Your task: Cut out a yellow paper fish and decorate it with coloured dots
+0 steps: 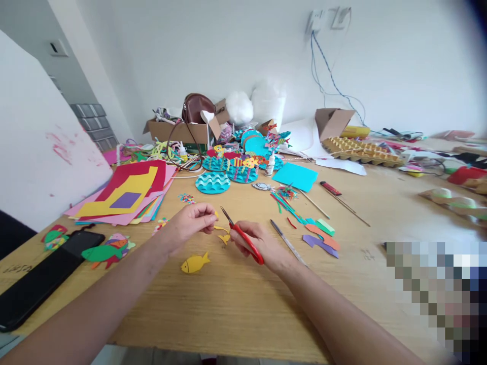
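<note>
My left hand [192,221] pinches a small yellow paper piece [216,215] between thumb and fingers above the wooden table [236,299]. My right hand [256,247] grips red-handled scissors [243,237], their blades pointing up-left toward the yellow piece. Yellow paper offcuts [224,237] lie just below the blades. A yellow paper fish [195,263] rests on the table in front of both hands.
A stack of coloured paper sheets [127,195] lies at the left, a black phone [41,279] and a green paper fish [104,252] nearer me. Blue wave discs [213,183], a glue bottle [271,163], cardboard boxes [182,132], an egg tray [361,150] and paper scraps [317,235] fill the back and right.
</note>
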The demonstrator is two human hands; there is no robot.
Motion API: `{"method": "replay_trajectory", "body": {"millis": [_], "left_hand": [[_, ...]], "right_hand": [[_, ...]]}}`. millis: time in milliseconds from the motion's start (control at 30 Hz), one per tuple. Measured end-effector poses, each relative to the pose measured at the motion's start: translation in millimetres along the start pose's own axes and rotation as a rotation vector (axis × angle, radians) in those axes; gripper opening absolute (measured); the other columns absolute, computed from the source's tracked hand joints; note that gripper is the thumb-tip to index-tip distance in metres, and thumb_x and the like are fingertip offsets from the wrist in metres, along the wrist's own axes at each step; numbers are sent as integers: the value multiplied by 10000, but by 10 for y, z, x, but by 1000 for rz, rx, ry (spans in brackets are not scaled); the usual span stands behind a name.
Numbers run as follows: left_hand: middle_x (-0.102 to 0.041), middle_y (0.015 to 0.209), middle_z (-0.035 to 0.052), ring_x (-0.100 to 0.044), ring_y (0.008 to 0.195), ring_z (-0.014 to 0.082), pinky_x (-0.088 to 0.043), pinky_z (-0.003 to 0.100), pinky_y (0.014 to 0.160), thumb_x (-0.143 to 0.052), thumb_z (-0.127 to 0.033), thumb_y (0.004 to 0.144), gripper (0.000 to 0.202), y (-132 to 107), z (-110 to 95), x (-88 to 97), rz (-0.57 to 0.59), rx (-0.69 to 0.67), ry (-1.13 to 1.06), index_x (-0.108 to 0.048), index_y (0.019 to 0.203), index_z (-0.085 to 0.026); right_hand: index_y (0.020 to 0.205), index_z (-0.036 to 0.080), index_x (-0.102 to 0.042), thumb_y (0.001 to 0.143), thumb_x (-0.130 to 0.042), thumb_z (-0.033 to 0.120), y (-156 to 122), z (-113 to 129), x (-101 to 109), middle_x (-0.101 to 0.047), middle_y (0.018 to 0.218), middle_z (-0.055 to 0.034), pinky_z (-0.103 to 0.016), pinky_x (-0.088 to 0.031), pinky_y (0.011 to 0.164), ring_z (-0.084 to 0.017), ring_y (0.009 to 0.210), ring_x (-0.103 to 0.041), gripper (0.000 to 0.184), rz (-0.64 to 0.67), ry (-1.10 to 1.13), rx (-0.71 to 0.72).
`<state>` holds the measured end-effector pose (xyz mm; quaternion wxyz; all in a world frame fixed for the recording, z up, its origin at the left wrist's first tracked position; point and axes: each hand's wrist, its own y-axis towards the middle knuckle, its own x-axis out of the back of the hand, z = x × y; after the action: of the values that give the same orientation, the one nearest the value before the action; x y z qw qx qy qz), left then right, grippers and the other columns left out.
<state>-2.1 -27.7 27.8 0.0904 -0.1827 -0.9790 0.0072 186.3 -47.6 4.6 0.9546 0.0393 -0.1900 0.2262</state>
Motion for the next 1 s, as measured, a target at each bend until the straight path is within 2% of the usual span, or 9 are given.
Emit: {"method": "replay_trajectory", "body": {"millis": [133, 500, 700, 1000], "left_hand": [[-533, 608, -32, -492, 593, 90, -402, 241, 619, -623, -339, 666, 214, -16, -46, 70, 6, 50, -49, -521, 696, -153], [-539, 571, -37, -488, 553, 77, -387, 223, 578, -650, -318, 646, 220, -13, -50, 68, 54, 95, -101, -523, 693, -145], [-540, 569, -32, -493, 549, 81, -386, 230, 576, -654, -325, 641, 220, -2, -42, 46, 85, 115, -108, -535, 679, -145], [-542, 575, -29, -498, 553, 85, -390, 238, 583, -675, -334, 620, 241, 12, -35, 33, 58, 117, -118, -542, 681, -143]], "right_hand": [[631, 172, -490, 831, -443, 458, -8, -8, -16, -445, 524, 42, -216, -263, 460, -88, 494, -391, 352, 44, -38, 9], [572, 177, -439, 823, -464, 468, -12, 7, -30, -420, 513, 49, -216, -258, 466, -81, 480, -362, 385, 86, -60, 27], [579, 177, -436, 819, -470, 483, -16, -4, -32, -408, 502, 53, -210, -261, 454, -78, 469, -356, 390, 86, -37, 15], [571, 179, -457, 804, -494, 471, 2, -22, -51, -419, 478, 52, -216, -247, 445, -83, 460, -358, 376, 40, -60, 25]]}}
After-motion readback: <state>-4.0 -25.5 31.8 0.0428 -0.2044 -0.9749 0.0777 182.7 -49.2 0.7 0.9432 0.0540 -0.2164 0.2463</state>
